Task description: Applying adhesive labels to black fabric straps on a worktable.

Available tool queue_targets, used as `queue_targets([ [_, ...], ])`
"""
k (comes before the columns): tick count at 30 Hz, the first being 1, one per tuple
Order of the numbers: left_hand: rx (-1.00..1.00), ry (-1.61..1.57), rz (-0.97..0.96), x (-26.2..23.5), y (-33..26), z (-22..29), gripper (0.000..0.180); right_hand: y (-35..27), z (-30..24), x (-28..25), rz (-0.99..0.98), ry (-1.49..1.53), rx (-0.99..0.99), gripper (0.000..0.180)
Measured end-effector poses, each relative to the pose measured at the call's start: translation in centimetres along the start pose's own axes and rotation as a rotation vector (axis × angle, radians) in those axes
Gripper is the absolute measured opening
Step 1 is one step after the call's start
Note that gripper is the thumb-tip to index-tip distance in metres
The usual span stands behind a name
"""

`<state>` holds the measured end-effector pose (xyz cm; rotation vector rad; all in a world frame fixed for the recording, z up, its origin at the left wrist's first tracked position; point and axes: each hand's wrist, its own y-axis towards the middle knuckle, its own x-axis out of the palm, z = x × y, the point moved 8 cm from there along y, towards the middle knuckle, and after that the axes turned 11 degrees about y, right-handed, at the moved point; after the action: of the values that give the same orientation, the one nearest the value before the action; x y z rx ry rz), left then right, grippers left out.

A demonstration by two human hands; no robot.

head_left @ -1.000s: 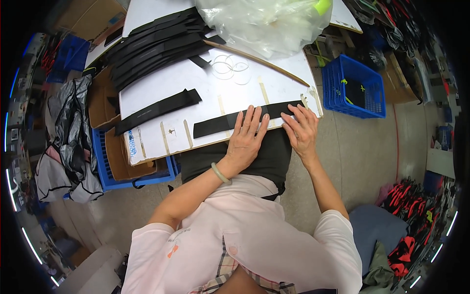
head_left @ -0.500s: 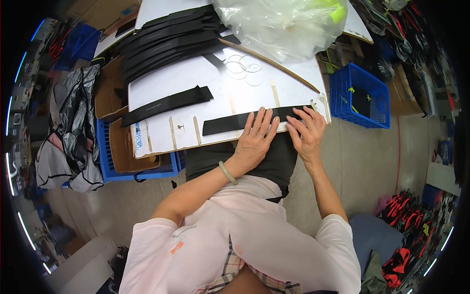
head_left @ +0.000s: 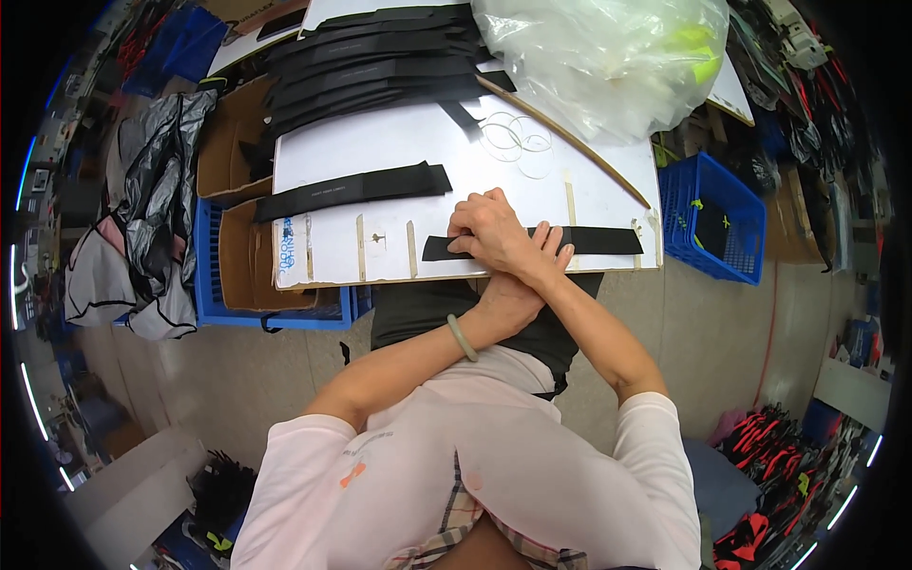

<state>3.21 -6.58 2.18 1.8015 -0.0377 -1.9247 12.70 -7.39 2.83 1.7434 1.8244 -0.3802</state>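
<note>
A black fabric strip (head_left: 598,241) lies along the near edge of the white tabletop (head_left: 332,214). My left hand (head_left: 516,302) reaches over that edge, its fingers stretched out flat on the middle of the strip. Crossed over its wrist is my right hand (head_left: 491,231), fingers curled down onto the strip close to its left end. The thumb and fingertips seem to pinch the strip there; the right hand partly hides it. Farther left on the table rests another black strip bundle (head_left: 356,190).
At the back left lies a pile of black strips (head_left: 370,71). Beside it are a large clear plastic bag (head_left: 608,66), thin loops (head_left: 518,142) and a wooden stick (head_left: 570,142). Blue crates stand left and right (head_left: 712,223); a cardboard box (head_left: 252,266) sits in the left one.
My right hand has moved left from the strip's right end, crossing over my left hand, and its fingers have curled. The left hand stays flat on the strip.
</note>
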Motion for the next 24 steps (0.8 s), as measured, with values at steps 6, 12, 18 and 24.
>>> queue_targets([
  [6, 0.038, -0.024, -0.025, 0.2, 0.0, 0.0, 0.051, 0.6, 0.6, 0.2, 0.035, 0.103, 0.096, 0.014],
  [12, 0.059, -0.042, -0.019, -0.1, 0.2, 0.1, 0.051, 0.5, 0.6, 0.6, 0.082, 0.065, 0.130, 0.015],
  [18, 0.083, -0.002, -0.029, -0.4, 0.5, 0.2, 0.052, 0.6, -0.1, 0.1, 0.066, 0.057, 0.144, 0.015],
  [24, 0.007, 0.006, -0.020, -1.7, 1.3, -1.1, 0.046, 0.7, 0.9, -4.4, 0.243, 0.746, 0.347, 0.019],
])
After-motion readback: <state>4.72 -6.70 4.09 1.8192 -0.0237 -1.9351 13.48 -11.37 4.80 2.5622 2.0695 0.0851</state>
